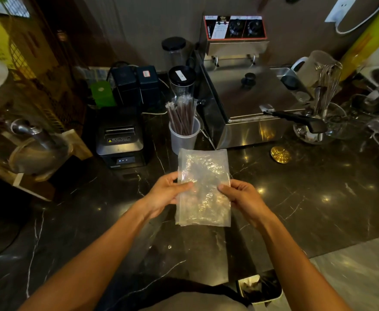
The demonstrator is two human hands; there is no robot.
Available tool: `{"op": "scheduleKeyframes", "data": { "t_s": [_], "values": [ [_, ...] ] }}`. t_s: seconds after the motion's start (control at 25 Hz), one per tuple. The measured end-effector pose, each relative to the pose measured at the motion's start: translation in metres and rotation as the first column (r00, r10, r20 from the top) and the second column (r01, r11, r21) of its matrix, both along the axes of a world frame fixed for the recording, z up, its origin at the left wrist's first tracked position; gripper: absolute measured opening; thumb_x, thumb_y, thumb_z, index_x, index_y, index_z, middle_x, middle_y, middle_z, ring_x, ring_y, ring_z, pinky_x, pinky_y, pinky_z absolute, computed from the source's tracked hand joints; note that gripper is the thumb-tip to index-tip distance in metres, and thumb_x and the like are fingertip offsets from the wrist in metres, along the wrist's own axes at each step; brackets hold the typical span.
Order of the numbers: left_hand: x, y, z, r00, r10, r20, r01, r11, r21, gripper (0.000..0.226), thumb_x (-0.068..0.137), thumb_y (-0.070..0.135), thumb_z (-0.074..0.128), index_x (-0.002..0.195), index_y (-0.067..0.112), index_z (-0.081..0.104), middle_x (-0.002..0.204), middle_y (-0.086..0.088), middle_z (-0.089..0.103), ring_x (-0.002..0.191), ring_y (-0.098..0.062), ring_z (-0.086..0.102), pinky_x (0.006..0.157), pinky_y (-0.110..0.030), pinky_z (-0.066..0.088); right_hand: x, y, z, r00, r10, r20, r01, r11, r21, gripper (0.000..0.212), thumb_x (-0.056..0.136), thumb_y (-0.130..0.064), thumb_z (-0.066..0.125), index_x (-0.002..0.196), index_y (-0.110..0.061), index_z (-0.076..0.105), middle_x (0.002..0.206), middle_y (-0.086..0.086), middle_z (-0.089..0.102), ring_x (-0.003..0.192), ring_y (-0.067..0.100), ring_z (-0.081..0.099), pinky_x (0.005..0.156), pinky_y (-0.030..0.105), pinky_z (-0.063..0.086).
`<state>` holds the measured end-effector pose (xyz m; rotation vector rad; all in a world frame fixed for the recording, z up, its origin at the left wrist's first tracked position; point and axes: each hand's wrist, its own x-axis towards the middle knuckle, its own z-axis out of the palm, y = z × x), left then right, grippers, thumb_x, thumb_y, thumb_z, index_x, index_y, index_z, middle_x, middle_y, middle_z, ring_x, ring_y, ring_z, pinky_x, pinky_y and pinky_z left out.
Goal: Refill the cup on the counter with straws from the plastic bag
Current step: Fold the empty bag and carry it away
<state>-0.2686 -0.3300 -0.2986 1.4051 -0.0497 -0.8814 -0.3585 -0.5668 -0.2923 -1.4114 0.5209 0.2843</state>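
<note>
A clear plastic bag (203,187) is held flat above the dark marble counter (296,194), and it looks empty and crinkled. My left hand (167,194) pinches its left edge and my right hand (240,196) pinches its right edge. Just beyond the bag stands a translucent cup (184,136) holding several dark wrapped straws (180,115) that lean up and to the left.
A black receipt printer (121,140) sits left of the cup. A steel fryer (246,102) stands to its right, with a glass bowl of whisks (325,122) further right. Black-lidded jars (181,80) are behind the cup. A bin (260,288) sits below the counter edge.
</note>
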Motion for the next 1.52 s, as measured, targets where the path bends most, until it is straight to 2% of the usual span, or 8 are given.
{"op": "scheduleKeyframes", "data": {
  "t_s": [0.48,0.84,1.0,1.08,1.2,1.32,1.4,1.52],
  "values": [
    [0.011,0.000,0.006,0.987,-0.159,-0.015,0.156,0.982,-0.104,0.043,0.102,0.011,0.057,0.144,0.022,0.055,0.129,-0.017,0.071,0.114,-0.039,0.071,0.089,-0.053,0.061,-0.010,-0.007,0.003,0.991,-0.134,0.029,0.126,0.974,0.187,0.033,0.093,-0.008,0.067,0.125,-0.012,0.074,0.125,0.013,0.075,0.111,0.034,0.073,0.094,0.052,0.060],
    [0.009,-0.007,0.003,0.993,-0.120,-0.015,0.118,0.988,-0.097,0.040,0.102,-0.001,0.051,0.091,0.020,0.084,0.104,-0.009,0.079,0.094,-0.024,0.073,0.082,-0.041,0.063,-0.018,-0.001,0.001,0.971,-0.236,0.042,0.217,0.938,0.270,0.020,0.091,-0.007,0.059,0.088,-0.014,0.077,0.096,0.012,0.068,0.083,0.024,0.065,0.070,0.037,0.053],
    [0.012,-0.008,0.010,0.984,-0.119,0.133,0.121,0.993,-0.005,0.051,0.100,-0.007,0.050,0.078,0.024,0.084,0.114,-0.008,0.073,0.103,-0.028,0.072,0.070,-0.038,0.066,-0.027,-0.003,0.000,0.966,-0.255,-0.036,0.254,0.924,0.285,0.049,0.101,-0.045,0.051,0.130,-0.010,0.068,0.124,0.012,0.071,0.113,0.032,0.069,0.086,0.046,0.060],
    [0.014,-0.008,0.015,0.977,-0.115,0.177,0.118,0.993,-0.007,0.051,0.099,-0.008,0.051,0.078,0.024,0.084,0.117,-0.006,0.070,0.109,-0.026,0.069,0.069,-0.033,0.065,-0.032,-0.004,0.000,0.985,-0.151,-0.084,0.169,0.946,0.275,0.068,0.084,-0.064,0.068,0.133,-0.016,0.065,0.124,0.010,0.075,0.116,0.031,0.071,0.087,0.042,0.062],
    [0.014,-0.010,0.015,0.965,-0.122,0.233,0.124,0.992,0.008,0.039,0.102,-0.002,0.050,0.105,0.023,0.080,0.120,-0.004,0.069,0.114,-0.027,0.068,0.072,-0.032,0.064,-0.038,-0.004,-0.002,0.994,-0.081,-0.072,0.099,0.945,0.312,0.078,0.064,-0.051,0.092,0.127,-0.012,0.067,0.113,0.011,0.077,0.104,0.027,0.075,0.083,0.037,0.064],
    [0.013,-0.010,0.003,0.998,-0.057,-0.017,0.055,0.992,-0.117,0.042,0.105,0.026,0.051,0.147,0.024,0.051,0.130,-0.010,0.067,0.111,-0.027,0.072,0.079,-0.040,0.062,-0.041,-0.001,-0.001,0.987,-0.162,-0.014,0.159,0.944,0.289,0.042,0.084,-0.026,0.083,0.117,-0.004,0.071,0.110,0.013,0.074,0.093,0.023,0.073,0.069,0.026,0.064],
    [0.010,-0.009,-0.004,0.951,-0.063,-0.301,-0.003,0.976,-0.216,0.059,0.099,0.046,0.051,0.150,0.017,0.046,0.137,-0.018,0.064,0.115,-0.033,0.071,0.086,-0.048,0.060,-0.043,0.003,-0.001,0.977,-0.213,0.009,0.202,0.938,0.281,0.031,0.089,-0.020,0.074,0.115,-0.004,0.072,0.110,0.014,0.074,0.090,0.022,0.073,0.065,0.025,0.063],
    [0.001,-0.008,-0.011,0.917,-0.174,-0.359,0.106,0.974,-0.202,0.060,0.096,0.047,0.060,0.146,0.017,0.050,0.139,-0.020,0.064,0.124,-0.039,0.066,0.099,-0.055,0.056,-0.044,0.007,-0.004,0.969,-0.245,0.022,0.235,0.948,0.215,0.033,0.090,-0.019,0.072,0.119,-0.004,0.071,0.115,0.018,0.073,0.093,0.025,0.072,0.069,0.027,0.063]
  ]
}}
